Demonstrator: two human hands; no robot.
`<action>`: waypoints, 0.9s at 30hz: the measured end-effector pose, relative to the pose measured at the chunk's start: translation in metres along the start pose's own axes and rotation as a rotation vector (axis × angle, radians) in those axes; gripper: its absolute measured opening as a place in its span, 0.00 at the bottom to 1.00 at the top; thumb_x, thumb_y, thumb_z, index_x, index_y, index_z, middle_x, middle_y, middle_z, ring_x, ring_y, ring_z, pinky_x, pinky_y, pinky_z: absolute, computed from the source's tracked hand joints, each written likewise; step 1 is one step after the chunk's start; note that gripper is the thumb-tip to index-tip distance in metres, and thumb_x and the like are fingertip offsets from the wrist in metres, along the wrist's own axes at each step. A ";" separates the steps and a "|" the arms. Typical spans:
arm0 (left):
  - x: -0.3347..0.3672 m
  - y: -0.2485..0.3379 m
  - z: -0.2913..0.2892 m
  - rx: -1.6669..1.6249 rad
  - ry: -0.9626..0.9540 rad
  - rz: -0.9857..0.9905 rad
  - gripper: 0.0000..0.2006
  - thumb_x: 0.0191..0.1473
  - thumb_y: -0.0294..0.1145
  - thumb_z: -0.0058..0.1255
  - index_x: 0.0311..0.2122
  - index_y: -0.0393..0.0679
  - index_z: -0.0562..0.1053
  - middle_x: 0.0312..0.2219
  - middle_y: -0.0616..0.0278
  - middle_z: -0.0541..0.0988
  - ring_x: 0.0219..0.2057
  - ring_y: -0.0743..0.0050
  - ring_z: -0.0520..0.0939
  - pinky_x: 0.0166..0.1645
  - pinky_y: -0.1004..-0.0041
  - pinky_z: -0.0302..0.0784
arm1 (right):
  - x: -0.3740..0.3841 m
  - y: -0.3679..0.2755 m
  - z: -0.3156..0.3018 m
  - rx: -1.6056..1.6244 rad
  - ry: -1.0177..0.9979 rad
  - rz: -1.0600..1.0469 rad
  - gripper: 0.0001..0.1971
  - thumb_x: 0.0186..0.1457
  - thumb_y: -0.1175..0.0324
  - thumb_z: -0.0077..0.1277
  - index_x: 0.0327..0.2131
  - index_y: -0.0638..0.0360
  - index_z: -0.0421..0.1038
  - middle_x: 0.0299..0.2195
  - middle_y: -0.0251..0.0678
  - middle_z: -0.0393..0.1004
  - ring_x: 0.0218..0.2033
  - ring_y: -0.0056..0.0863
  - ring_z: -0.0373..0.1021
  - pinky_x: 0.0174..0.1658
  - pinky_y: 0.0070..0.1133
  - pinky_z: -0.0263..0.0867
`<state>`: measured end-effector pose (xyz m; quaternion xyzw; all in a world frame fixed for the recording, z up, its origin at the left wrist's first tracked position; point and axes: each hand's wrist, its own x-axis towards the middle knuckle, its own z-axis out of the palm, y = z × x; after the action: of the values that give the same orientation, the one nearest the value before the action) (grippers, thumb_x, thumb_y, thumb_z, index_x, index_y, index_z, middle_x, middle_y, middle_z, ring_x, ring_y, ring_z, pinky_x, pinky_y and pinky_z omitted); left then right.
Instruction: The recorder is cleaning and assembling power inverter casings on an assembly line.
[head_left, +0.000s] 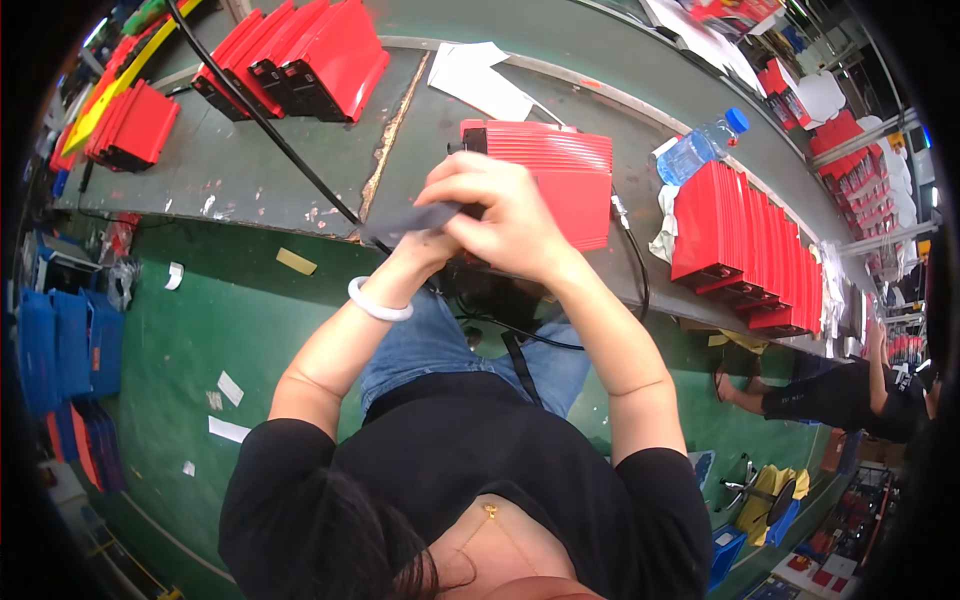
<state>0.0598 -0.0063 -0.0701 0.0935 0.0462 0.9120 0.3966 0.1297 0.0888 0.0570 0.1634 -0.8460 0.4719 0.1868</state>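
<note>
My right hand (508, 215) has its fingers curled over a thin dark grey flat piece (412, 221), blurred and too indistinct to name. Close against it is my left hand (430, 248), with its fingers mostly hidden behind the piece and the right hand. Just beyond both hands, a red metal case with ribbed fins (575, 180) lies on the workbench near its front edge. My right hand covers part of the case's left side.
More red ribbed cases stand in a row (740, 240) at the right and in groups (325, 65) at the far left. A water bottle with a blue cap (695, 150) lies behind the right row. A black cable (270, 125) crosses the left side. Another person (850, 395) is at far right.
</note>
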 end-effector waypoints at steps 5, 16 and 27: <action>0.012 0.009 0.064 1.043 -0.021 -0.092 0.40 0.43 0.23 0.65 0.59 0.36 0.56 0.52 0.54 0.69 0.53 0.69 0.71 0.59 0.68 0.66 | -0.046 0.009 -0.062 0.232 0.497 0.152 0.14 0.52 0.82 0.47 0.43 0.65 0.71 0.40 0.35 0.74 0.41 0.23 0.71 0.45 0.21 0.69; 0.023 0.023 0.059 1.105 -0.149 -0.023 0.43 0.41 0.23 0.67 0.61 0.38 0.54 0.54 0.55 0.67 0.56 0.67 0.69 0.61 0.67 0.63 | -0.054 0.026 -0.136 0.239 0.951 0.027 0.07 0.60 0.76 0.49 0.42 0.65 0.70 0.39 0.33 0.76 0.37 0.18 0.72 0.43 0.16 0.68; 0.007 0.028 0.048 1.318 -0.150 -0.062 0.48 0.34 0.26 0.69 0.62 0.44 0.55 0.50 0.59 0.71 0.51 0.70 0.73 0.56 0.68 0.69 | -0.048 0.018 -0.111 -0.173 0.655 0.099 0.09 0.52 0.82 0.55 0.38 0.68 0.72 0.36 0.32 0.74 0.38 0.19 0.72 0.44 0.15 0.68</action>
<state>0.0453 -0.0196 -0.0173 0.3784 0.5694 0.6720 0.2848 0.1811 0.1977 0.0749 -0.0545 -0.7848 0.4344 0.4387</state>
